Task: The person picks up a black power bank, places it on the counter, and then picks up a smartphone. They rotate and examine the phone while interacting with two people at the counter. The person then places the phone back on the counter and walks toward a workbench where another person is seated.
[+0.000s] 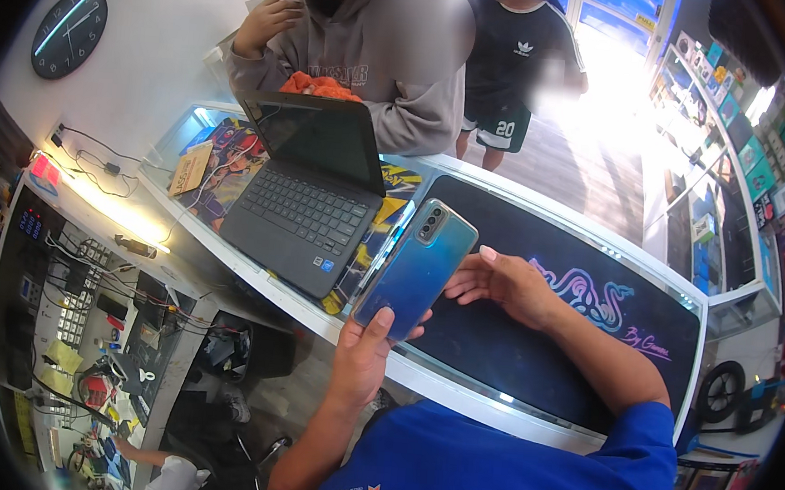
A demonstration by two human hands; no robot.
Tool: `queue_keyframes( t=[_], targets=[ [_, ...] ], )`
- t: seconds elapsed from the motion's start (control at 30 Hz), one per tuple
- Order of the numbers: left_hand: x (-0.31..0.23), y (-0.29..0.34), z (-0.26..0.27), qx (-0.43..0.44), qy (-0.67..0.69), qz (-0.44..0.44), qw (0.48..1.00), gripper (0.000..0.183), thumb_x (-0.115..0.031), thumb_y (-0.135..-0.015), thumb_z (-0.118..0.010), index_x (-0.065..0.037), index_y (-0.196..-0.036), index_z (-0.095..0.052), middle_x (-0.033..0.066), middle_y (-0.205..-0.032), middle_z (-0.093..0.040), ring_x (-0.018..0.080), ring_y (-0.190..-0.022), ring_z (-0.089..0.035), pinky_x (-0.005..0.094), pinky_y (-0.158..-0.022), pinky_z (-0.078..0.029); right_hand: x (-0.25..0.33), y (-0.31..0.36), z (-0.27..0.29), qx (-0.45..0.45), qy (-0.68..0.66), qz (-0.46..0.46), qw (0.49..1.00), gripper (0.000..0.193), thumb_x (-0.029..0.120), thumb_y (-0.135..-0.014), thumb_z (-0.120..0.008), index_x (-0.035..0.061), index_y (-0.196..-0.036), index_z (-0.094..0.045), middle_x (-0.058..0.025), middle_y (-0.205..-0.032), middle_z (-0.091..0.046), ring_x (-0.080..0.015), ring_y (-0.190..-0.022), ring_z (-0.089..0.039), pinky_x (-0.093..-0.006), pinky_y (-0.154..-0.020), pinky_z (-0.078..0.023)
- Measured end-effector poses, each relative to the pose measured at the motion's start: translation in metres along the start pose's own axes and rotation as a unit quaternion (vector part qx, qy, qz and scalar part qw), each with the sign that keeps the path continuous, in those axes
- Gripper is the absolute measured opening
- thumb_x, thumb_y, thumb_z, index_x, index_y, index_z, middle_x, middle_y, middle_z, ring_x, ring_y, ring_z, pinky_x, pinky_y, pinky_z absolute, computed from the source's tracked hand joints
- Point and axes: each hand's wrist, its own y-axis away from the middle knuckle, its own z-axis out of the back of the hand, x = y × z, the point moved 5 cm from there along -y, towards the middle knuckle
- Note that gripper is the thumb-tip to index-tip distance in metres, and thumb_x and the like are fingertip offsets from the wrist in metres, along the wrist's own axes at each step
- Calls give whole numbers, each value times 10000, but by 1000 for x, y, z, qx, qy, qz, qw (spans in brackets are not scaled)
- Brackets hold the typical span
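A blue smartphone in a clear case is held upright over the counter, its back with the camera block toward me. My left hand grips it at the lower end, the thumb lying across the back and fingertips showing past the right edge. Beside that edge is my right hand, open, fingers stretched and thumb raised; whether its fingertips touch the case I cannot tell. Just left of the phone, an open dark laptop rests on the counter with a black screen.
A black mat with a coloured snake design covers the counter's right part. Across the counter a person in a grey hoodie leans, another person standing behind. Lower left is a cluttered workbench with a co-worker's arm.
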Motion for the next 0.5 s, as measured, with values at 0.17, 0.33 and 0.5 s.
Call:
queue_keyframes(
  t=[0.17, 0.33, 0.5],
  targets=[
    [-2, -8, -9, -41, -253, -146, 955, 446, -219, -1152, -599, 13, -1532, -578, 179, -1510, -633, 208, -1270, -681, 382, -1009, -607, -11, -18, -35, 57, -130, 38, 989, 826, 598, -1149, -475, 3, -1702, -323, -163, -1548, -557, -244, -1410, -558, -393, -1187, -454],
    [3, -9, -1, -61, -187, -84, 977, 495, -321, -1147, -605, 12, -1511, -563, 158, -1329, -731, 255, -1199, -740, 366, -971, -602, -15, -21, -34, 3, -36, 101, 994, 583, 416, -1131, -638, 20, -1545, -525, -122, -1347, -679, -187, -1212, -670, -342, -1066, -522],
    [-5, -8, -9, -46, -104, -27, 993, 528, -364, -1148, -591, 13, -1514, -542, 189, -1337, -734, 303, -1162, -767, 373, -933, -608, -19, -19, -26, -34, -11, 91, 995, 336, 341, -1123, -669, 24, -1226, -711, -65, -1097, -759, -131, -1030, -703, -291, -918, -553]
  ],
)
